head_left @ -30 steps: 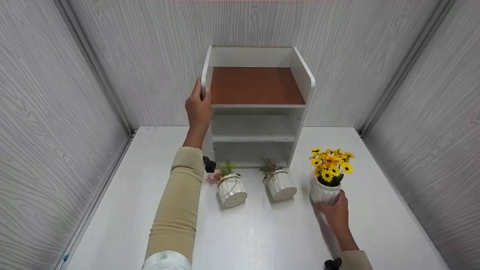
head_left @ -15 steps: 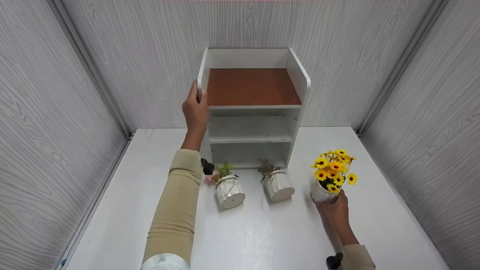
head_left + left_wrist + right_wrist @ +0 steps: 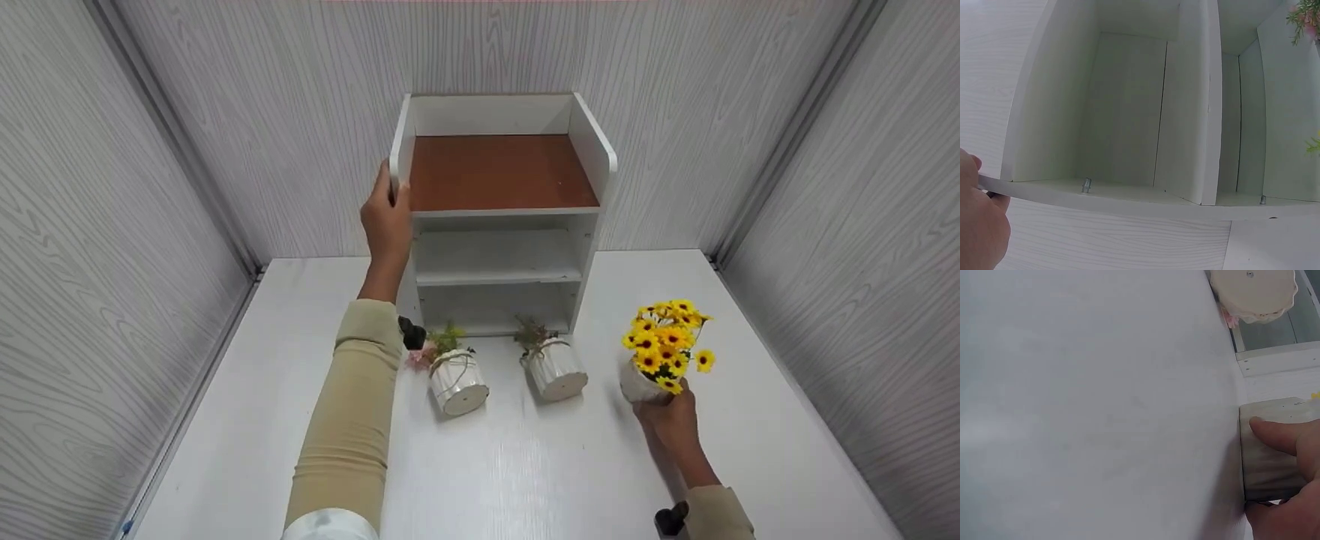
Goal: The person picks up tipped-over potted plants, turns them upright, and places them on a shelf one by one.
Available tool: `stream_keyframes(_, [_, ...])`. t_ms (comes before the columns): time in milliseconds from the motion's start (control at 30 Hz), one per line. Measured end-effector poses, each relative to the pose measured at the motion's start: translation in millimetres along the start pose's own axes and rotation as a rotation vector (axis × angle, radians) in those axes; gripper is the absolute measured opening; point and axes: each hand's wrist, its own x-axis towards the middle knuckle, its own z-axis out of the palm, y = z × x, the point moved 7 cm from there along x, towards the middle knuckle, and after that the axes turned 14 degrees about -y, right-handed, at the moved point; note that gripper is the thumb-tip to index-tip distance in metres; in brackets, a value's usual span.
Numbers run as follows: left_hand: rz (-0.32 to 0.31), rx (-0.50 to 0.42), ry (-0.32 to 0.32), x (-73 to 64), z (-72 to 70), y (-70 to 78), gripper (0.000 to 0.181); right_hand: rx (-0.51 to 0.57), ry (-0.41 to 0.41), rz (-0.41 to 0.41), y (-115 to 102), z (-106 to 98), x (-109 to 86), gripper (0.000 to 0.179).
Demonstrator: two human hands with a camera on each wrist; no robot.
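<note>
1. The left hand point(image 3: 386, 225) grips the left side panel of the tall white wooden shelf unit with a red-brown top board point(image 3: 594, 142), fingers and thumb on opposite faces of its front edge. That hold probably serves to steady the unit, since an upright edge is easy to clasp.

2. The right hand point(image 3: 673, 424) is clamped low around the white ribbed pot point(image 3: 636, 386) with its bunch of yellow, dark-centred artificial flowers point(image 3: 667, 345). In the right wrist view the thumb lies along one side and fingers reach round the other; holding it low likely keeps the blossoms from being crushed.

3. This pot is upright or nearly so on the white worktop point(image 3: 525, 480), to the right of the shelf unit and well apart from it. Its base appears to meet the surface, so the worktop probably bears much of its weight.

4. The white ribbed pot with pink and green sprigs point(image 3: 459, 382) lies on its side before the shelf unit, flat base facing the person. A brown twine circles it near the rim.

5. The white ribbed pot with dull green and reddish foliage point(image 3: 559, 373) lies likewise, between the other two. Both plants point towards the unit; the ribbed walls may help check rolling, though nothing visible props either pot.
</note>
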Motion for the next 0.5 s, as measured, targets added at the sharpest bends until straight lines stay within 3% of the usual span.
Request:
stream_keyframes(233, [0.009,-0.022,-0.001,0.4,-0.6,-1.4,0.053,0.034,0.035,0.033,-1.3,-6.1,-2.1,0.086])
stream_keyframes(433, [0.004,-0.026,-0.009,0.5,-0.1,-2.0,0.053,0.064,0.050,0.180,1.8,-6.7,-4.4,0.096])
stream_keyframes(500, [0.006,-0.028,-0.006,0.6,0.2,-1.9,0.053,0.087,0.058,0.194,2.0,-6.8,-4.1,0.099])
